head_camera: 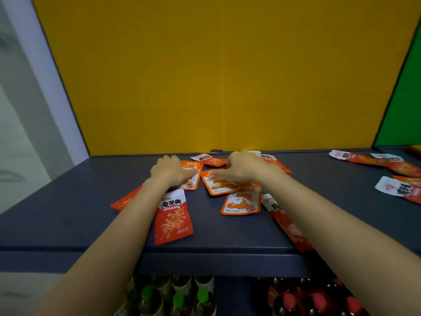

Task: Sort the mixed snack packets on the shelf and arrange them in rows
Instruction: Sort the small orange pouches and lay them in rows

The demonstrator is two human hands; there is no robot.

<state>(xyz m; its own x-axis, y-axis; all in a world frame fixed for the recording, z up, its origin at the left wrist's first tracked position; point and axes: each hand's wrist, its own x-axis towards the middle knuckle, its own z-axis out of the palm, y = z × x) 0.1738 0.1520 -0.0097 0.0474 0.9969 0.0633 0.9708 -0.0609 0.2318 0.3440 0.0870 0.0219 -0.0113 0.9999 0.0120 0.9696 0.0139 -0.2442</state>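
Two hands lie flat on mixed snack packets [214, 185] mid-shelf [68, 215]: left hand [170, 171] and right hand [243, 167] spread, gripping nothing. Slide orange-bordered packets apart from red ones before lining rows.

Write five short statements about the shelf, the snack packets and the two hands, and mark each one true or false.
1. Both hands rest on packets near the back of the shelf. True: the left hand and the right hand both lie on the central pile.
2. The wall behind the shelf is blue. False: the back panel is yellow.
3. The packets are already in neat rows. False: they lie scattered and overlapping.
4. A red packet with a white top lies beside the left forearm. True.
5. Bottles with green caps stand below the shelf. True.
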